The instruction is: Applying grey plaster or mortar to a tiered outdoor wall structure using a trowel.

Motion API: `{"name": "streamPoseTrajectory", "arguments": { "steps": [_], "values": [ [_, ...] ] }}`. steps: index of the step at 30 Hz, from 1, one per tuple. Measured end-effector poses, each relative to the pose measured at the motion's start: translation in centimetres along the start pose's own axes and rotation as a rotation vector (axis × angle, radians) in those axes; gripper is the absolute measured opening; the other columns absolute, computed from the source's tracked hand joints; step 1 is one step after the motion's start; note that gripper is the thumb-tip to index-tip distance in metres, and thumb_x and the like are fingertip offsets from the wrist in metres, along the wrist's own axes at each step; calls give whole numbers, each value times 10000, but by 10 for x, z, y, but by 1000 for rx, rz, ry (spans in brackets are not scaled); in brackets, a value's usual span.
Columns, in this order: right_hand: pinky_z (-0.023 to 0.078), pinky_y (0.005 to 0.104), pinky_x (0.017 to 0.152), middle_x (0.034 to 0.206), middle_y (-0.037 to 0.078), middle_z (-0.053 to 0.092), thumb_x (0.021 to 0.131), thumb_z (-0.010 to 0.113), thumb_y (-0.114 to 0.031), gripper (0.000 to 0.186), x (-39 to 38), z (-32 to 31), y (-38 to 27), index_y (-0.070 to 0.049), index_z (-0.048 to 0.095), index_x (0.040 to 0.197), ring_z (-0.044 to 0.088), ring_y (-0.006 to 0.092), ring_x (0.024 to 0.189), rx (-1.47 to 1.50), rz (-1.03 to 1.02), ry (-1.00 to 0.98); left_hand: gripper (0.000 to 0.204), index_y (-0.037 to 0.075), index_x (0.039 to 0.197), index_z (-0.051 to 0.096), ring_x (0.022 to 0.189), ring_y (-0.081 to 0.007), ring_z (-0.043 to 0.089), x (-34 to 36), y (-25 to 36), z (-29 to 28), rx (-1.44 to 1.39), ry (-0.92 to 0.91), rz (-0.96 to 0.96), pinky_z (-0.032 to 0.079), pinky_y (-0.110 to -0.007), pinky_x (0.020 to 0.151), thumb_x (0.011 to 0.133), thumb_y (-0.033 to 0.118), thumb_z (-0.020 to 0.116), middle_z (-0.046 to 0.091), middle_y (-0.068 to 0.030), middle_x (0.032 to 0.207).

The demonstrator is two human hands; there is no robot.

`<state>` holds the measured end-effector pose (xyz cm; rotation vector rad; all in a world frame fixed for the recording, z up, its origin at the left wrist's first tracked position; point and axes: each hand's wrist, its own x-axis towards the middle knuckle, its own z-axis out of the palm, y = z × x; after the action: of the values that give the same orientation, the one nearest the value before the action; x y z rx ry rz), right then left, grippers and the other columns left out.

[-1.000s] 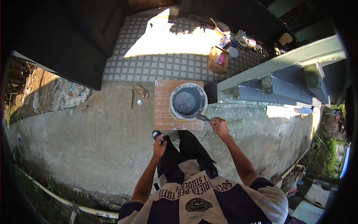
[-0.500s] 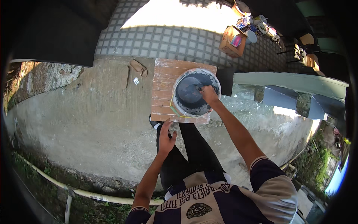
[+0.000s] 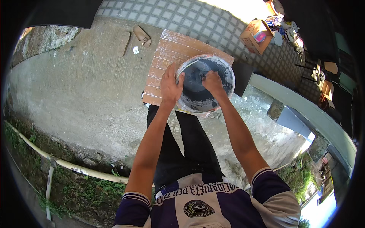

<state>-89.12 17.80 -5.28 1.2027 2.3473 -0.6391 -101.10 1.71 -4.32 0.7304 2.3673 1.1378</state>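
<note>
Clearly, from where I stand, the right hand (image 3: 213, 83) is the deeper in, reaching over the near-right rim and down inside the bucket (image 3: 231, 74). It is closed in a fist, seemingly on a dark tool (image 3: 203, 77), though I can't make out that tool's working end against the dark grey mix (image 3: 193, 86) in the bucket. The left hand (image 3: 172, 85) is at the bucket's left side, open, its fingers stretched out and a little apart over the planks, with the thumb up against the rim. Whether it pinches the rim at all, I can't tell from here.

So the bucket's mouth lies between the two hands, the right one within the ring and the left one at its edge. The bucket is round and faces up, so it has no long axis to speak of; both forearms slant in from the person's side of it.

Under the bucket is a slatted wooden surface (image 3: 176, 45) (well spattered with pale smears), spreading mostly to the bucket's left and far side. Farther left of the bucket, beyond the planks, a brown sandal (image 3: 142, 36) lies on the concrete near a small white card (image 3: 135, 50). Off to the bucket's far right, on the tiles, stands an open cardboard box (image 3: 251, 41) with a pink packet (image 3: 259, 36) in it, beside a cluster of tubs (image 3: 289, 34).
</note>
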Motion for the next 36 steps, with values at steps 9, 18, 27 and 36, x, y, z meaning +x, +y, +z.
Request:
{"name": "streamPoseTrajectory", "arguments": {
  "steps": [9,18,27,36],
  "values": [
    [585,392,646,745,203,702,802,695,-124,163,25,-10,3,30,712,856,713,303,672,187,-24,-27,452,64,1364,501,1154,-402,566,-3,-7,15,31,-29,-58,457,-465,980,993,321,499,586,-177,1306],
    [548,289,526,687,137,703,849,715,-88,178,-47,34,33,22,723,989,694,197,547,656,10,139,418,76,1306,549,1150,-421,575,-1,-1,5,35,-128,-149,477,-481,956,988,343,506,512,-227,1381],
    [539,405,710,806,221,670,827,745,-168,211,-21,24,32,7,737,945,674,379,780,237,-93,534,443,69,1335,550,1147,-415,590,42,22,10,-243,-102,48,491,-451,947,979,331,540,449,-270,1435],
    [526,312,643,749,183,652,804,794,-168,251,-9,39,20,29,748,953,671,264,670,726,48,605,356,144,1287,598,1161,-385,581,37,0,27,-36,-76,75,491,-442,951,1002,326,488,575,-160,1339]
  ]
}}
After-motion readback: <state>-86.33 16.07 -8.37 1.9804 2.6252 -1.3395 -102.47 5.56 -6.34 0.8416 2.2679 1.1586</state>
